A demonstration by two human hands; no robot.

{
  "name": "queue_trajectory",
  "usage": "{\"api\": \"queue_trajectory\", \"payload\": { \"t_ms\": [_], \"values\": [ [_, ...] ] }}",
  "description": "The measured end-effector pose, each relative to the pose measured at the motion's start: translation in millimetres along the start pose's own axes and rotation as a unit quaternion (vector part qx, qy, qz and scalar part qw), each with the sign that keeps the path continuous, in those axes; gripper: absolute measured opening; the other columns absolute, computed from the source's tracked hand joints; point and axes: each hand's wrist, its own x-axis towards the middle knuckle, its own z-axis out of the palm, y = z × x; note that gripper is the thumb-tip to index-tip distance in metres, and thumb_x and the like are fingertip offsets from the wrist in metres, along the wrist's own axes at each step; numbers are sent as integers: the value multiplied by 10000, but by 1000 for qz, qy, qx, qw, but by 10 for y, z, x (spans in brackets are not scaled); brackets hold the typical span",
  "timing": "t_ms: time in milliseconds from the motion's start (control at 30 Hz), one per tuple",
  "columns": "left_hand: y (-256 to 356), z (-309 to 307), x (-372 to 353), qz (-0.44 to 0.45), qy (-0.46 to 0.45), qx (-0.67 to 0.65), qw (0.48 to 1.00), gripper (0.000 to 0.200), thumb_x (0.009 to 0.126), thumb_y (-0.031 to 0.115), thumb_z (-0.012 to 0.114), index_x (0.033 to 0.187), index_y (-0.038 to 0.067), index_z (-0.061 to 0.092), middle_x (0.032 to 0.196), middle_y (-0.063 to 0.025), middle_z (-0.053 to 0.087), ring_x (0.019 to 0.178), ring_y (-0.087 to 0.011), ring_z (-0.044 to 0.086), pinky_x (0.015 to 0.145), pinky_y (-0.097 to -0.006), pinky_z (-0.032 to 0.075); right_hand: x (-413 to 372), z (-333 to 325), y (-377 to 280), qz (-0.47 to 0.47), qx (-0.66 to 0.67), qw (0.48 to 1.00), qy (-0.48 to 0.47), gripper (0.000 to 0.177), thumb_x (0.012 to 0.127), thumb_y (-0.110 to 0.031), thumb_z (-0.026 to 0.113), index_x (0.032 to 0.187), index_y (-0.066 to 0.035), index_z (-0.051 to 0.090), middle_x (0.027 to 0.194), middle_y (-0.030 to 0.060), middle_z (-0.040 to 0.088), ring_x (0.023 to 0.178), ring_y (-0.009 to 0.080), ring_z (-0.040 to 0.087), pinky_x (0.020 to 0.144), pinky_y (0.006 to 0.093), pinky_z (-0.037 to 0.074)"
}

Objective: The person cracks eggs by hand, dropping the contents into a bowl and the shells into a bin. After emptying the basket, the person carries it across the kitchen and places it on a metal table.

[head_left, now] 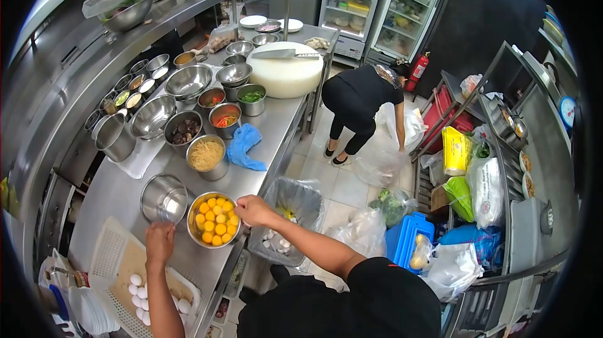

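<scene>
My right hand [252, 211] is closed on the rim of a steel bowl [200, 235] holding many raw egg yolks [217, 218]. This bowl is at the counter's front edge. Just left of it, an empty steel bowl [164, 196] rests on the counter, and my left hand [161, 232] is closed at its near rim. Whole white eggs [139, 297] lie in a white perforated basket [107, 259] below my left forearm. A bowl of noodles [206, 153] stands beyond the yolk bowl.
A blue cloth or glove [246, 147] lies beside bowls of chopped ingredients. Behind them, a cleaver [274, 54] rests on a round white board [286, 77]. A lined bin [295, 212] with eggshells stands beside the counter. A co-worker [364, 96] bends over plastic bags on the floor.
</scene>
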Motion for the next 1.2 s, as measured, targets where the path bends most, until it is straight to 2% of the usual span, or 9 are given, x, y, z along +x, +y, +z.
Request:
{"api": "queue_trajectory", "payload": {
  "t_ms": [367,667,767,833,867,900,1000,1133,1200],
  "values": [
    [322,-5,-473,6,-35,-33,999,71,786,77,649,823,33,692,845,-143,681,870,-332,609,818,-438,434,249,-231,182,47,103,990,84,248,844,-202,541,727,-2,630,572,81,637,516,151,637,514,301,489],
    [902,-104,-729,23,-59,-62,996,63,786,95,642,790,34,657,808,-147,655,847,-337,599,781,-451,431,187,-133,140,58,166,981,80,192,842,-169,569,744,-10,615,596,66,631,511,144,623,498,300,485],
    [818,18,-782,45,-64,-55,995,96,794,101,637,732,33,614,770,-159,611,808,-355,577,753,-463,420,127,-63,147,51,210,973,85,188,841,-170,590,735,-16,605,602,72,632,518,151,622,498,303,487],
    [742,95,-802,54,-64,-57,995,156,827,137,612,710,35,596,757,-171,599,805,-365,572,737,-471,418,169,-34,291,27,135,987,84,192,860,-170,599,747,-16,611,626,81,651,545,161,631,511,305,494],
    [739,76,-781,54,-85,-44,994,187,844,158,597,706,32,593,757,-175,601,808,-365,575,733,-471,422,207,29,382,43,206,975,79,182,867,-158,594,755,-16,614,638,84,658,546,161,631,516,311,499],
    [694,94,-805,56,-80,-54,994,176,839,148,601,708,32,603,759,-168,611,802,-361,577,737,-465,431,224,50,411,33,170,982,76,114,882,-94,546,834,2,582,680,100,644,549,190,635,518,310,516],
    [739,2,-825,47,-78,-39,995,165,833,146,611,725,23,600,771,-158,623,814,-353,587,741,-462,438,86,71,138,64,231,968,70,142,893,-114,539,808,-2,560,678,105,625,537,181,617,472,293,495],
    [759,-130,-812,51,-117,-56,990,227,839,195,640,956,2,655,987,-181,660,973,-359,599,839,-441,467,-1,20,32,84,260,958,88,249,914,-217,578,772,-12,569,698,102,635,513,173,610,446,287,489],
    [713,-190,-861,40,-41,-83,995,330,866,248,637,1084,0,651,1113,-199,642,1066,-357,589,922,-434,454,-131,-16,37,103,270,952,100,300,926,-271,582,770,-15,567,723,104,638,525,173,613,447,284,491]
  ]
}}
